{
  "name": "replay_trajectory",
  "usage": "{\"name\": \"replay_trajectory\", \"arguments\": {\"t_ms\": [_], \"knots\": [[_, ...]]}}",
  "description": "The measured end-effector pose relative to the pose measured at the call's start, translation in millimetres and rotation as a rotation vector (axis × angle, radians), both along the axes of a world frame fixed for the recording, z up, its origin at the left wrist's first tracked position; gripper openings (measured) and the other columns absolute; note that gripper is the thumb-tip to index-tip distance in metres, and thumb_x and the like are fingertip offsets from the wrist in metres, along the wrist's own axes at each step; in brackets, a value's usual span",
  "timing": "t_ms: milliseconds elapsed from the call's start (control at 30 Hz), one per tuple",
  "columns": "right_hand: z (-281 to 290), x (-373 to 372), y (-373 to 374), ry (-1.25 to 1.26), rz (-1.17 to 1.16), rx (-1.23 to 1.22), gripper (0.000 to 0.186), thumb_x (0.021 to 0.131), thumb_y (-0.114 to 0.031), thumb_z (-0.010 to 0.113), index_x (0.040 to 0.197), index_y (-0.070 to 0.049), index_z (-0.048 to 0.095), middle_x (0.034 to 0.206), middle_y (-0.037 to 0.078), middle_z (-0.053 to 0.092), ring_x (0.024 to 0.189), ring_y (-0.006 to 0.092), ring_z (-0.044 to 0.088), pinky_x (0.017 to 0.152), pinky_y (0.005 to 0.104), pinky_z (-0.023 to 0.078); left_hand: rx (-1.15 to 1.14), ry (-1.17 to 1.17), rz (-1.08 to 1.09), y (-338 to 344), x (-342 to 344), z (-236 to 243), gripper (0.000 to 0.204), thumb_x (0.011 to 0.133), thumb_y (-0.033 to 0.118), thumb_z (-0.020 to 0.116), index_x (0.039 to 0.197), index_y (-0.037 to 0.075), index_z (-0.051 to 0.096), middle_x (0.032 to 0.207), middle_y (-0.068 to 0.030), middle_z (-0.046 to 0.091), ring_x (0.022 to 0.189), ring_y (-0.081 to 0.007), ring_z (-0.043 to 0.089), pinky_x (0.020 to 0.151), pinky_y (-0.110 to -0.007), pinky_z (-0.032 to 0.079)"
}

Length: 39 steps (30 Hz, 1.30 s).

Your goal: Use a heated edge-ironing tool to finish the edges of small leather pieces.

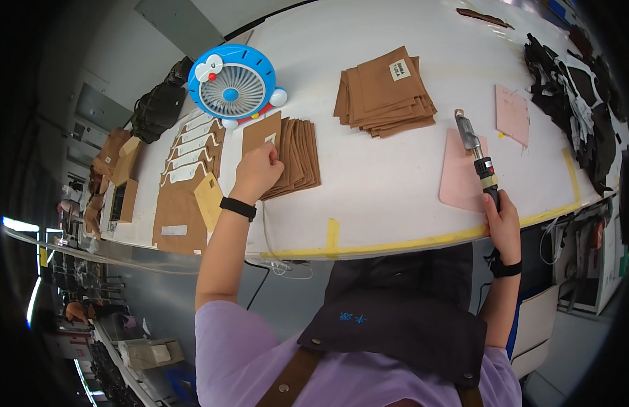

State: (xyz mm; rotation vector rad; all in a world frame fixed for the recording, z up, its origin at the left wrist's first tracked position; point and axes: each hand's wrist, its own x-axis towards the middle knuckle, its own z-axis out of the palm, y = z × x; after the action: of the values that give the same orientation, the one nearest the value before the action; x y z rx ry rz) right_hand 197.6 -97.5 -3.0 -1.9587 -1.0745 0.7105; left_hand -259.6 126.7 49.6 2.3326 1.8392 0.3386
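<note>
My left hand [260,166] is closed over the near edge of a fanned stack of brown leather-like pieces [301,156]. Its fingers are bunched beside a small white label on the top piece [260,130]. Whatever lies between the fingertips is hidden. At the right, my right hand [504,224] is wrapped round the black handle of a handheld tool with a silver metal head [467,130]. The tool points away from me, its head above the edge of a pink sheet [459,173]. A second stack of brown pieces [382,95], the top one with a white label, lies farther back.
A blue round fan [231,85] stands behind the left stack. Brown pieces with white strips [185,152] and a yellowish card [208,200] lie left. Black straps [575,102] and another pink sheet [512,115] are at right. Yellow tape [396,245] runs along the table's front edge.
</note>
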Motion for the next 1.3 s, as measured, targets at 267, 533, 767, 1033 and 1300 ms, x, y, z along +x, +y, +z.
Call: {"name": "replay_trajectory", "arguments": {"t_ms": [267, 533, 767, 1033, 1300], "knots": [[-1.7, 0.9, 0.5, -0.026, 0.019, 0.008, 0.039, 0.103, -0.037, 0.06, 0.097, 0.001, 0.058, 0.056, 0.005, 0.052, 0.043, 0.0132, 0.053, 0.044, 0.0296, 0.042, -0.055, 0.064, 0.029, -8.0, 11.7, 1.5, 0.018, 0.08, 0.022, 0.067, 0.082, 0.005, 0.061, 0.077, -0.015, 0.068, 0.078, -0.0358, 0.067, 0.07, -0.046, 0.052], [0.2, -0.1, 0.3, -0.007, 0.008, -0.006, 0.04, 0.103, -0.038, 0.06, 0.097, 0.002, 0.058, 0.056, 0.005, 0.052, 0.043, 0.0141, 0.054, 0.045, 0.0296, 0.043, 0.027, 0.221, 0.011, -6.7, 15.9, -2.3, 0.02, 0.08, 0.023, 0.066, 0.084, 0.004, 0.064, 0.079, -0.0168, 0.07, 0.082, -0.0367, 0.068, 0.072, -0.047, 0.054], [-4.8, 3.3, -1.4, -0.02, 0.02, 0.007, 0.04, 0.103, -0.038, 0.06, 0.097, 0.002, 0.058, 0.056, 0.006, 0.052, 0.043, 0.0146, 0.055, 0.045, 0.0298, 0.043, -0.128, -0.042, -0.018, 8.1, -7.5, -6.7, 0.015, 0.079, 0.015, 0.071, 0.082, 0.001, 0.066, 0.078, -0.0165, 0.069, 0.078, -0.0334, 0.069, 0.072, -0.042, 0.054], [-1.1, 1.3, -0.6, -0.005, 0.015, -0.006, 0.039, 0.103, -0.037, 0.06, 0.097, 0.002, 0.058, 0.056, 0.005, 0.052, 0.044, 0.0141, 0.055, 0.046, 0.0298, 0.043, -0.188, -0.192, 0.018, 9.0, -4.6, 10.0, 0.012, 0.078, 0.01, 0.072, 0.083, 0.0, 0.067, 0.076, -0.0147, 0.069, 0.074, -0.0288, 0.068, 0.07, -0.038, 0.054], [0.9, 0.8, 0.5, 0.011, 0.008, 0.005, 0.037, 0.102, -0.035, 0.061, 0.098, 0.002, 0.058, 0.057, 0.006, 0.053, 0.044, 0.0141, 0.055, 0.046, 0.0302, 0.043, -0.093, 0.082, -0.026, 0.8, 23.4, -1.4, 0.027, 0.081, 0.027, 0.074, 0.081, 0.003, 0.061, 0.077, -0.0137, 0.069, 0.076, -0.0339, 0.068, 0.067, -0.045, 0.053]]}}
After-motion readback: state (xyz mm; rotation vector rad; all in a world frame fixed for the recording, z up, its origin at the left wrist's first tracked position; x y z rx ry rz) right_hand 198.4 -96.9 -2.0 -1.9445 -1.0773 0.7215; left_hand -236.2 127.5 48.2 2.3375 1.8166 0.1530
